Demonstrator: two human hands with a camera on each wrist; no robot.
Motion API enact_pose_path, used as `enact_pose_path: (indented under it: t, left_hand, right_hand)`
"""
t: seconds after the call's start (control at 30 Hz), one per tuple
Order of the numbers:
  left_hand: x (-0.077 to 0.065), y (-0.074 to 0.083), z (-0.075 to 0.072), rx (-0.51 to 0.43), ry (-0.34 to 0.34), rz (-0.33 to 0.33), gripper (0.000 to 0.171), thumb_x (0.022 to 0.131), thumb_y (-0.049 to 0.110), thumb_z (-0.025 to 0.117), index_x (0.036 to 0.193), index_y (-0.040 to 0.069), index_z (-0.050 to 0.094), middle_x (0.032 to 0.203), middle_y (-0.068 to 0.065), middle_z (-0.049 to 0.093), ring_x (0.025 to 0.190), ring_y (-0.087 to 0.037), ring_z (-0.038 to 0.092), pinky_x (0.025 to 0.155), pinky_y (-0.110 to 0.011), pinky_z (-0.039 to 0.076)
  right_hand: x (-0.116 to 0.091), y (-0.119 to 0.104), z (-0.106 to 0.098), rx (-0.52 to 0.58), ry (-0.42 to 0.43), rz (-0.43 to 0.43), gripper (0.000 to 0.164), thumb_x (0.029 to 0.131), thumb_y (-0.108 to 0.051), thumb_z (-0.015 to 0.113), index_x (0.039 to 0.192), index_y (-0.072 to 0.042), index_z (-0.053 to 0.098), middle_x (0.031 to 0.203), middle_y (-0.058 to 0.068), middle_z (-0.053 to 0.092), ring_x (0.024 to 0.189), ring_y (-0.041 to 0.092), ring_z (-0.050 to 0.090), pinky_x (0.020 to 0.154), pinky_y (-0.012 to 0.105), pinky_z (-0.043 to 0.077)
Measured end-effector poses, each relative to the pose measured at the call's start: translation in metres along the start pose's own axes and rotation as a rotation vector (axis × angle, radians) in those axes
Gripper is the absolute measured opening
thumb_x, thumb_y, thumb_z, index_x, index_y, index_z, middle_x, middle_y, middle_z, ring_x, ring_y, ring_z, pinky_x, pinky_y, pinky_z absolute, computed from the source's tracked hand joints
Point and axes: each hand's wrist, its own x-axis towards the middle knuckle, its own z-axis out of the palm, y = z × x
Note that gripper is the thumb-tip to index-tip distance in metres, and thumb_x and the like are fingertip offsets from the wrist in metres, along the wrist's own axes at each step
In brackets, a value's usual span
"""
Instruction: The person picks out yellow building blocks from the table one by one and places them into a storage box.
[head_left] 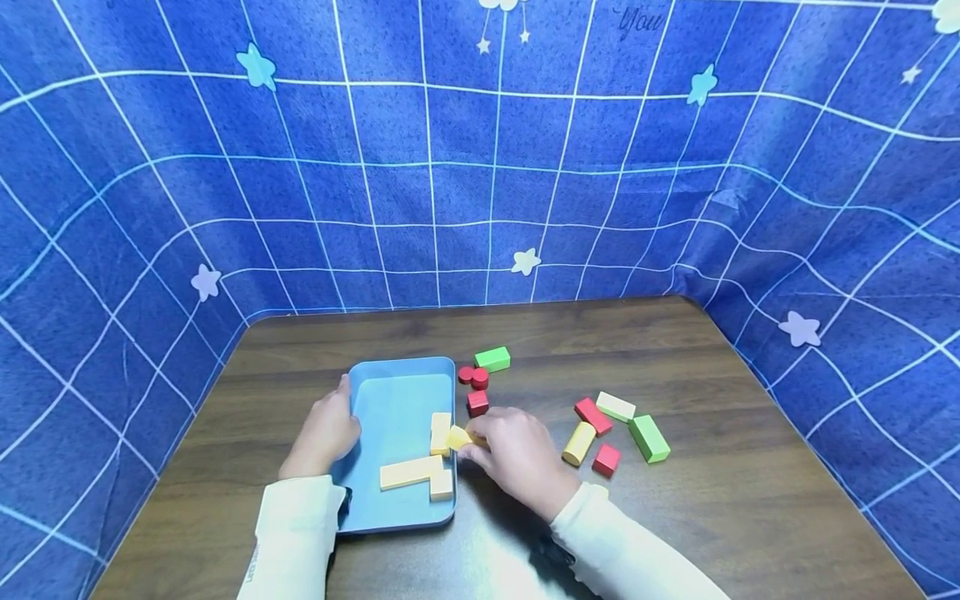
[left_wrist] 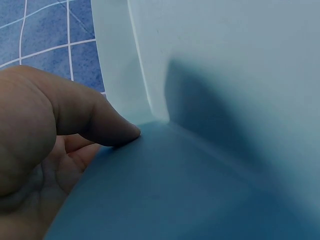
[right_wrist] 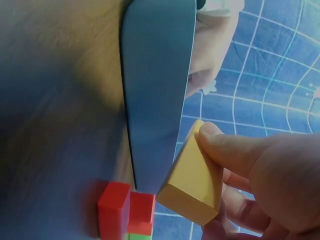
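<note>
A blue tray lies on the table, its left wall gripped by my left hand. In the left wrist view the thumb presses on the inner side of the tray wall, with the other fingers outside. My right hand pinches a yellow wooden block between thumb and fingers at the tray's right rim. Inside the tray are a long pale yellow block, a small one and another rectangular one, partly behind the held block.
Beyond my right hand stand a red cube, red round pieces and a green block. Farther right lie a yellow cylinder, red blocks, a pale block and a green block. Blue curtain surrounds the table.
</note>
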Motion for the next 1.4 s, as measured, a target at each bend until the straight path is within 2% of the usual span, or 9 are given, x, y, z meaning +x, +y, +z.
enact_pose_path:
  t: [0.23,0.43,0.63,0.87,1.13,1.4]
  left_hand:
    - [-0.001,0.0,0.002,-0.01,-0.007,-0.012,0.069,0.092,0.002,0.048,0.147,-0.004,0.008,0.144,-0.031,0.03,0.123,-0.047,0.034,0.094,-0.066,0.035]
    - [0.001,-0.001,0.002,-0.009,0.0,-0.011,0.068,0.092,0.002,0.047,0.147,-0.004,0.008,0.144,-0.03,0.029,0.124,-0.046,0.033,0.096,-0.066,0.034]
    - [0.001,-0.002,0.003,-0.01,-0.004,-0.015,0.069,0.092,0.002,0.047,0.147,-0.004,0.007,0.144,-0.03,0.029,0.124,-0.046,0.033,0.096,-0.066,0.034]
    - [0.001,-0.001,0.001,-0.013,-0.003,-0.01,0.07,0.091,0.002,0.048,0.148,-0.003,0.007,0.145,-0.03,0.029,0.124,-0.046,0.032,0.095,-0.066,0.034]
    - [0.001,-0.002,0.001,-0.014,0.0,-0.005,0.071,0.091,0.001,0.049,0.147,-0.004,0.007,0.144,-0.031,0.028,0.125,-0.047,0.031,0.094,-0.066,0.034]
    - [0.001,-0.001,0.0,-0.015,-0.004,-0.01,0.07,0.091,0.001,0.048,0.147,-0.004,0.007,0.144,-0.031,0.028,0.125,-0.047,0.031,0.094,-0.066,0.034]
  right_hand:
    - [0.001,-0.007,0.003,-0.011,-0.021,-0.033,0.025,0.077,-0.045,0.076,0.09,-0.024,0.071,0.072,-0.013,0.056,0.063,0.004,0.045,0.05,0.027,0.045]
    - [0.002,-0.013,0.005,-0.03,-0.02,-0.055,0.022,0.078,-0.047,0.074,0.083,-0.027,0.067,0.067,-0.015,0.047,0.06,0.005,0.04,0.044,0.027,0.04]
    - [0.004,-0.019,0.003,-0.037,-0.032,-0.077,0.02,0.078,-0.045,0.074,0.078,-0.027,0.064,0.066,-0.014,0.045,0.062,0.006,0.04,0.045,0.028,0.04]
    - [0.006,-0.025,0.004,-0.061,-0.033,-0.106,0.018,0.079,-0.043,0.074,0.083,-0.026,0.067,0.073,-0.015,0.051,0.067,0.005,0.045,0.051,0.03,0.047]
    - [0.006,-0.027,0.007,-0.06,-0.024,-0.114,0.018,0.08,-0.043,0.074,0.083,-0.026,0.067,0.074,-0.014,0.053,0.066,0.006,0.042,0.051,0.03,0.047]
    - [0.007,-0.03,0.007,-0.058,-0.059,-0.118,0.021,0.081,-0.044,0.072,0.09,-0.025,0.071,0.078,-0.012,0.057,0.068,0.006,0.043,0.054,0.027,0.046]
